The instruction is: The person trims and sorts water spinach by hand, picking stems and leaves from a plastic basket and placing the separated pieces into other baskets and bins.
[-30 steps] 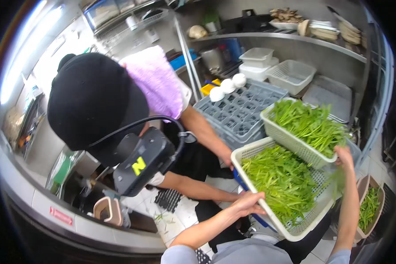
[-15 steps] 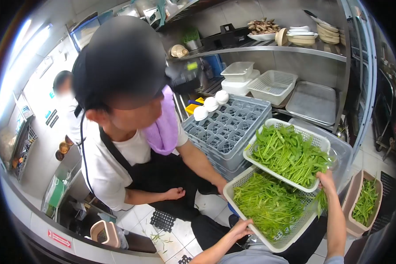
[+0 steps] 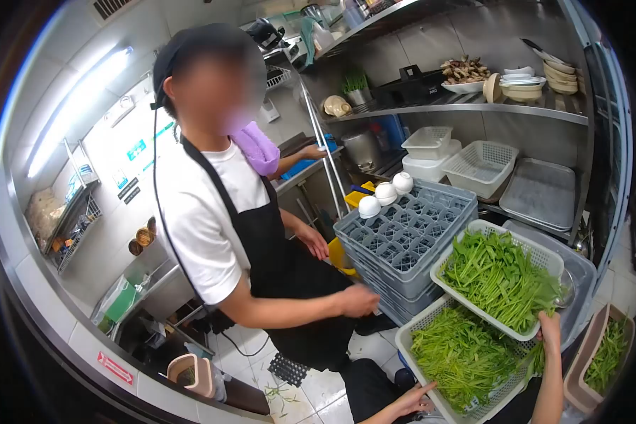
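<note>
Leafy greens fill an upper white basket [image 3: 442, 272], which overlaps the back of a lower white basket [image 3: 405, 340] also heaped with greens. My right hand [image 3: 548, 331] is closed at the upper basket's front right corner, with some green stems hanging below it. At the lower basket's front left edge, my left hand [image 3: 411, 400] holds the rim, fingers partly under it. A co-worker [image 3: 261, 247] in a black apron stands to the left, both hands apart from the baskets.
Grey glass racks [image 3: 406, 240] with white cups stand behind the baskets. A beige bin [image 3: 584, 371] with greens is on the floor at right. A steel shelf [image 3: 459, 109] holds bowls and a black caddy. Scraps lie on the floor at left.
The co-worker has straightened up and drawn back from the lower basket, which one of their hands was touching. The view has shifted; my hands stay at the two baskets.
</note>
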`<state>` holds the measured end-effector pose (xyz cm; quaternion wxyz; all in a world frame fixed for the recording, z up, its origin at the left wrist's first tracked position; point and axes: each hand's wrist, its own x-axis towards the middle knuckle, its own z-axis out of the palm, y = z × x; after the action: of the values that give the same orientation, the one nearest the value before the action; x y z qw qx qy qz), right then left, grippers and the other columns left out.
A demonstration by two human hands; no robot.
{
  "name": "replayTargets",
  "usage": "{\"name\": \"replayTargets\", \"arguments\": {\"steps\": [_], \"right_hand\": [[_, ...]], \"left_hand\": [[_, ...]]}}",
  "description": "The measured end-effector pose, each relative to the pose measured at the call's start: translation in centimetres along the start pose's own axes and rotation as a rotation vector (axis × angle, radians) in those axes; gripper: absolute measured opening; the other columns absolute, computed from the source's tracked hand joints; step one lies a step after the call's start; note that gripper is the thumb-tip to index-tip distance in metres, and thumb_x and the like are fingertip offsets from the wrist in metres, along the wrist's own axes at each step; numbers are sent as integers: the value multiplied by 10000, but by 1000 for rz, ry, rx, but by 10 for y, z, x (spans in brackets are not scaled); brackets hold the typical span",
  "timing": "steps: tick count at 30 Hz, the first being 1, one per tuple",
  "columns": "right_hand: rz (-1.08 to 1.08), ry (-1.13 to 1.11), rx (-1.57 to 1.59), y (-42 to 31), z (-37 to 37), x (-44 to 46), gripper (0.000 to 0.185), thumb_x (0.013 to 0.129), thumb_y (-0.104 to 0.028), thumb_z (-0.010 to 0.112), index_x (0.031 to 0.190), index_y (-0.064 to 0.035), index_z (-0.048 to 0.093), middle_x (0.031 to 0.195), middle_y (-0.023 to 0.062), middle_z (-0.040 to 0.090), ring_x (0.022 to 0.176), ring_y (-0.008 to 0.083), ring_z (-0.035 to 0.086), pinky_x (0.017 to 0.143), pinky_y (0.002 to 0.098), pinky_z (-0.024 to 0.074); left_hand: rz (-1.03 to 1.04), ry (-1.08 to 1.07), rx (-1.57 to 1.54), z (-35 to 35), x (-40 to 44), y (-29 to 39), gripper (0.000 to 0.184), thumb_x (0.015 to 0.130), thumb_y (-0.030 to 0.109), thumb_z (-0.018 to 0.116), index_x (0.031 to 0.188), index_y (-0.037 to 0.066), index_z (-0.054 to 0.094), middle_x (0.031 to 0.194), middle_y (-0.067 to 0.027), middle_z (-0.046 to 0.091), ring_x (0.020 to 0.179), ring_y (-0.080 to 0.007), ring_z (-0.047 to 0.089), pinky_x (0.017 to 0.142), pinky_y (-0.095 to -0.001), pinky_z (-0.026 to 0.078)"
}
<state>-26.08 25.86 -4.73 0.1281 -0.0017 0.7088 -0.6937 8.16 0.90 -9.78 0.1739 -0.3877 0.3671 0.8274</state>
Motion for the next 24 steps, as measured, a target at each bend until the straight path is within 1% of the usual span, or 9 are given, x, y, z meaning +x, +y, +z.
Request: {"name": "replayTargets", "arguments": {"steps": [1,4,6,9,10,13,14,19,24], "right_hand": [[7,-10,-27,0,-1,-2,143,891,-145,551,821,-21,557,516,11,484,331,109,409,306,270,274],[-8,-12,14,-14,2,-15,121,851,-119,607,798,-14,581,517,31,507,336,118,416,317,283,273],[-8,-2,11,-27,6,-24,133,860,-129,614,794,-18,582,514,28,505,338,114,411,320,281,270],[-19,-20,21,-28,6,-27,183,884,-163,633,777,-24,581,504,20,497,339,104,406,323,277,262],[-26,-34,46,-28,7,-29,197,892,-172,635,773,-24,580,503,19,495,339,103,406,323,277,260],[-32,-35,79,-35,5,-36,246,909,-212,651,763,-28,578,507,12,486,343,98,401,325,270,254],[1,-51,84,-36,5,-35,250,910,-221,656,766,-32,578,512,8,482,347,95,398,329,268,253],[61,-63,78,-38,-11,-41,265,916,-288,677,804,-86,547,540,-21,453,383,82,394,355,258,250],[-20,16,109,-37,-27,-58,232,878,-221,694,964,-17,628,563,-26,471,405,67,383,377,250,272]], "left_hand": [[-55,-8,33,1,-6,0,867,922,456,646,1531,142,115,1487,-75,331,1188,-244,550,954,-403,494],[-66,74,83,-18,-4,-22,741,945,449,616,1505,123,257,1452,-67,411,1165,-209,566,957,-369,478],[258,83,285,11,-69,-14,377,978,271,599,1294,72,547,1140,-77,648,955,-191,632,796,-348,534],[311,113,384,-9,-72,-18,381,973,290,604,1309,120,549,1203,-45,633,1031,-182,624,834,-342,537],[319,84,427,-19,-67,-19,481,956,355,620,1367,141,494,1252,-61,608,1046,-185,616,852,-342,530],[284,-33,510,-32,-47,-8,602,972,424,581,1445,99,401,1374,-64,517,1139,-169,579,942,-321,468],[313,9,513,-25,-49,-6,511,988,382,566,1390,79,478,1291,-58,590,1113,-144,591,921,-279,459],[363,-26,595,-8,-43,12,434,989,313,581,1346,73,525,1249,-32,613,1081,-127,599,877,-277,482],[453,-57,683,7,-38,23,371,993,244,575,1303,41,555,1183,-29,643,1027,-126,623,862,-276,493]]}}
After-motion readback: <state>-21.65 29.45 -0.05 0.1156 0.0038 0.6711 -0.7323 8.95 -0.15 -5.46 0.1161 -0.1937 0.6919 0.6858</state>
